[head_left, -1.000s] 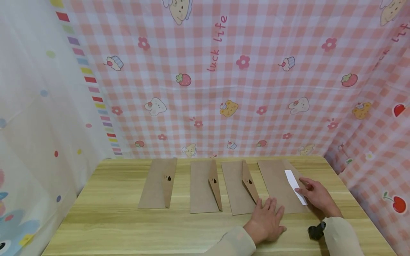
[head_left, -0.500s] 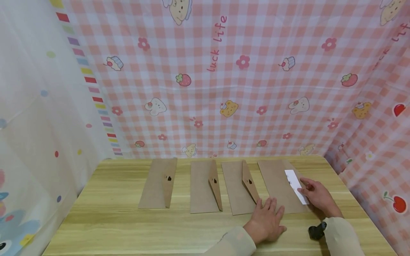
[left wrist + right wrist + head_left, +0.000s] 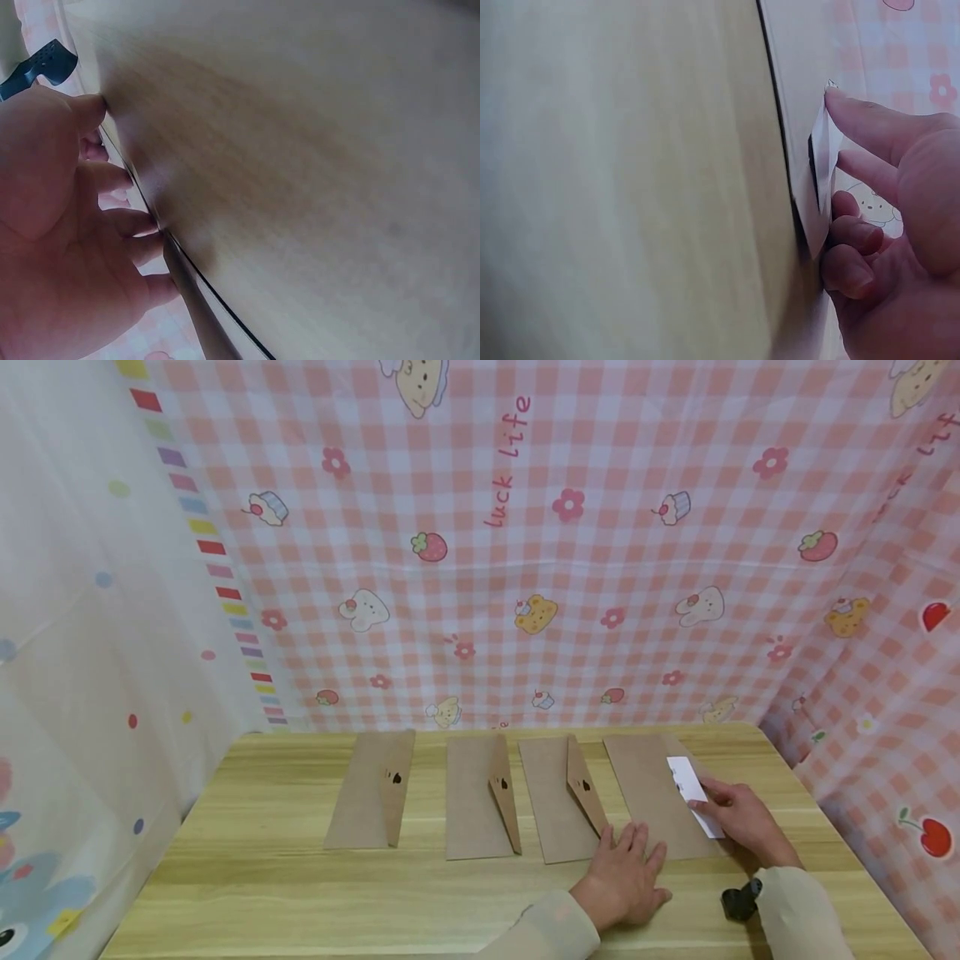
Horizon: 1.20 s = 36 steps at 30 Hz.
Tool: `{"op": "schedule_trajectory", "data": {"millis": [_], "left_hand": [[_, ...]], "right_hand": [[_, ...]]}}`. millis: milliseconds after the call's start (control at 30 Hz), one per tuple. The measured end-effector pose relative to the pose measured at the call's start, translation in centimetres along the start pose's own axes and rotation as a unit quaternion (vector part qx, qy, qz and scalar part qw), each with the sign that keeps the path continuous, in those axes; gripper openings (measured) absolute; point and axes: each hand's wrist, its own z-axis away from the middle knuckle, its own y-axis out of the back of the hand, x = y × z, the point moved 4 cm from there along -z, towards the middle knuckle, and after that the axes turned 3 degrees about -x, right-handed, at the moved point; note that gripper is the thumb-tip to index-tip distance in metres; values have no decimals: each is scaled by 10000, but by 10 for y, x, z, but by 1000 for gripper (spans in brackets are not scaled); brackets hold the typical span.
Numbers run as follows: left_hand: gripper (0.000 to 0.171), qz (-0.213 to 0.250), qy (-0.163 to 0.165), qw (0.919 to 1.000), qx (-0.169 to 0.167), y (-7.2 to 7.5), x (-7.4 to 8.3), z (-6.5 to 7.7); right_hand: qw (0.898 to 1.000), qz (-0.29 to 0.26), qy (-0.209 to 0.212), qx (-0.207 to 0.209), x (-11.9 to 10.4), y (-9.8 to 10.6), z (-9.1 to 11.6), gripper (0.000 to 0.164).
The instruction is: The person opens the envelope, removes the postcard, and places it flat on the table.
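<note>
Could crease or tear the white paper point(image 3: 687, 782), right of centre in the head view on the rightmost envelope point(image 3: 636, 785), by pinching or pulling too hard; could also skew that envelope by pressing too lightly at its lower edge. Pinching the paper with the right hand point(image 3: 744, 820), between thumb and finger. Resting the left hand point(image 3: 626, 878) spread, fingers fairly straight, around the lower edges of that envelope and the neighbouring envelope point(image 3: 551, 802).

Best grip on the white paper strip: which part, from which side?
Likely the long right edge of the white paper strip, from the right, where the right hand is: it's thin, narrow and, in the right wrist view, looks partly raised off the rightmost brown envelope, leaving an edge to pinch.
</note>
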Motion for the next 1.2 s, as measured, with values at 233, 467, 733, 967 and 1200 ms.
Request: {"op": "schedule_trajectory", "data": {"millis": [233, 467, 733, 967, 1200], "left_hand": [[63, -42, 10, 10000, 19, 0, 0, 1], [62, -61, 4, 10000, 21, 0, -1, 0], [63, -37, 2, 10000, -33, 0, 0, 0], [63, 4, 20, 10000, -58, 0, 0, -1], [63, -3, 28, 10000, -84, 1, 0, 0]], "right_hand": [[9994, -226, -238, -115, -3, 0, 1, 65], [9919, -893, -833, -351, -4, 2, 4, 69], [9827, -1317, -1222, -454, -8, 3, 3, 72], [9766, -1461, -1508, -469, -11, 3, 2, 69], [9687, -1635, -1786, -557, -13, 6, 1, 65]]}}
